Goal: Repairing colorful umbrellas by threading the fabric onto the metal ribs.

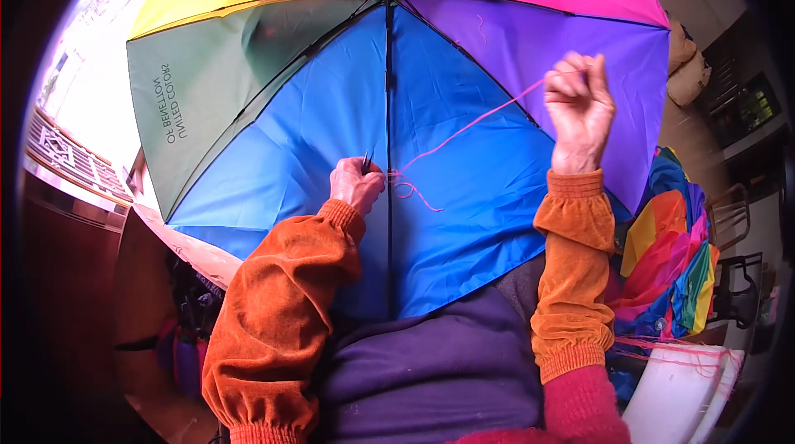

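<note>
Left hand [356,183] pinches closed on the black rib [389,220] of the open rainbow umbrella [464,154], right where the pink thread [476,123] loops against the blue panel. Right hand [578,108], well apart and raised, fist closed on the thread's far end, pulling it taut. Best kept steady: pinch firm at the rib, pull straight along the thread line so the loop cinches without slipping or snapping.

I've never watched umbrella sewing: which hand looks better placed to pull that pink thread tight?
Probably the right hand: it is raised, gripping the pink thread running taut from the rib. The left hand pinches there.
</note>
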A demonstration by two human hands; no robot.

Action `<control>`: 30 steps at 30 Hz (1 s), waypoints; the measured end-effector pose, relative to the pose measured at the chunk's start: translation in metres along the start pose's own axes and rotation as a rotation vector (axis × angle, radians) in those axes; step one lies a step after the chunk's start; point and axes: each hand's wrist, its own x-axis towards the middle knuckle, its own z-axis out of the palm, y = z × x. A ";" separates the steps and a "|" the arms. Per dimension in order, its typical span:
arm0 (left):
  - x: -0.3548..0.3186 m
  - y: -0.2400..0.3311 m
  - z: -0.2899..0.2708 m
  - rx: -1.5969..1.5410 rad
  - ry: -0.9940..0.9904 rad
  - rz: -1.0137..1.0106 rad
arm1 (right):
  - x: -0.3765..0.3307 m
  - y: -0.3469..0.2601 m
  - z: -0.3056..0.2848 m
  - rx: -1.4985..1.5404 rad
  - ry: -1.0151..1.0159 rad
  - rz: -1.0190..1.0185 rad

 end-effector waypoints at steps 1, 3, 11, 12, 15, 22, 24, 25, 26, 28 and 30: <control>-0.001 0.001 0.001 0.010 0.000 -0.001 | -0.002 0.004 0.006 -0.048 0.083 0.027; -0.005 0.001 0.004 0.035 0.017 0.008 | 0.001 -0.006 0.003 -0.011 -0.030 0.110; -0.011 0.006 0.014 0.298 0.080 0.218 | 0.014 -0.227 0.033 -0.318 -0.212 -0.053; -0.010 0.005 0.015 0.430 0.085 0.316 | 0.006 -0.270 0.039 -0.389 -0.158 -0.108; 0.010 -0.019 0.015 0.486 0.167 0.306 | -0.029 -0.267 0.067 -1.272 0.093 -0.686; 0.008 -0.015 0.029 0.322 0.191 0.293 | -0.026 -0.413 0.079 -0.690 -0.147 -0.077; 0.014 -0.021 0.028 0.086 0.176 0.240 | -0.010 -0.306 0.095 -0.927 0.553 -0.737; 0.014 -0.019 0.027 0.082 0.164 0.248 | -0.011 -0.268 0.092 -0.966 0.453 -0.615; 0.012 -0.014 0.026 -0.142 0.065 0.116 | -0.009 -0.235 0.077 -1.001 0.351 -0.492; 0.003 -0.006 0.014 -0.576 -0.100 -0.172 | 0.005 -0.154 0.033 -1.012 0.061 -0.143; 0.004 -0.004 0.007 -0.628 -0.105 -0.213 | -0.002 -0.041 0.011 -1.359 0.000 -0.084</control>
